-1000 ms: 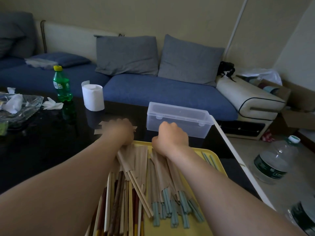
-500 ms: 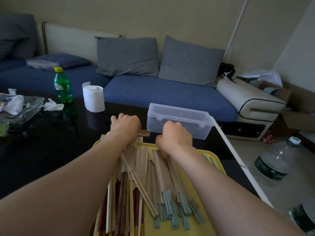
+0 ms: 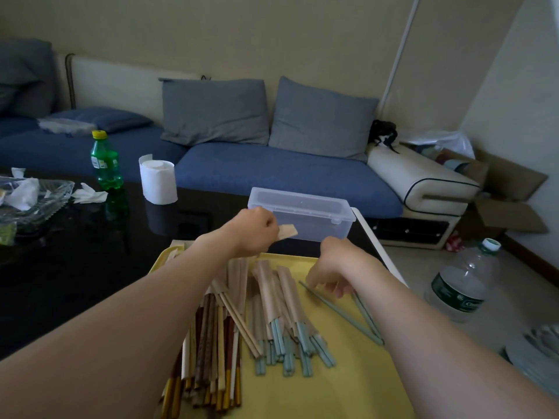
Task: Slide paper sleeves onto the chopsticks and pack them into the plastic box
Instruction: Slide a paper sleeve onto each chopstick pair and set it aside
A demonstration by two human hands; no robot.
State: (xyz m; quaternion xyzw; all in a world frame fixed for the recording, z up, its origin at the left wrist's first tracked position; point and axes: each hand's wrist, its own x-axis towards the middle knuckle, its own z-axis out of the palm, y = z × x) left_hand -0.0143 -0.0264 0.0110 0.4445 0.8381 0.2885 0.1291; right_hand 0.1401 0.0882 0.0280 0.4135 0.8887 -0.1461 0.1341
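We take the yellow tray [image 3: 363, 382] as our landmark. It sits at the near edge of the glossy black table [image 3: 90, 267], and just past its far rim stands the plastic box [image 3: 305, 216], a clear, hard, oblong tub lying crosswise with no chopsticks visible in it. On the tray's left half lies a bundle of bare chopsticks [image 3: 211, 343], wood-brown, red and cream with gilt ends. Beside them at the tray's middle is a heap of sleeved chopsticks [image 3: 278, 291], with matt kraft paper over their far ends and smooth teal handles pointing towards us. On the tray's right half a loose teal pair [image 3: 338, 311] lies apart from the heap, its long axis running from far-left to near-right. Our right hand [image 3: 335, 264] hangs over the far tips of that pair and is clearly the nearer hand. Its fingers droop, loosely curled, onto those tips, and we cannot tell whether they already pinch them. Our left hand [image 3: 254, 231] hovers above the tray's far edge, gripping a flat, thin paper sleeve [image 3: 288, 231] whose free end pokes rightward. We judge that the pair must be lifted and its tips turned towards that sleeve.
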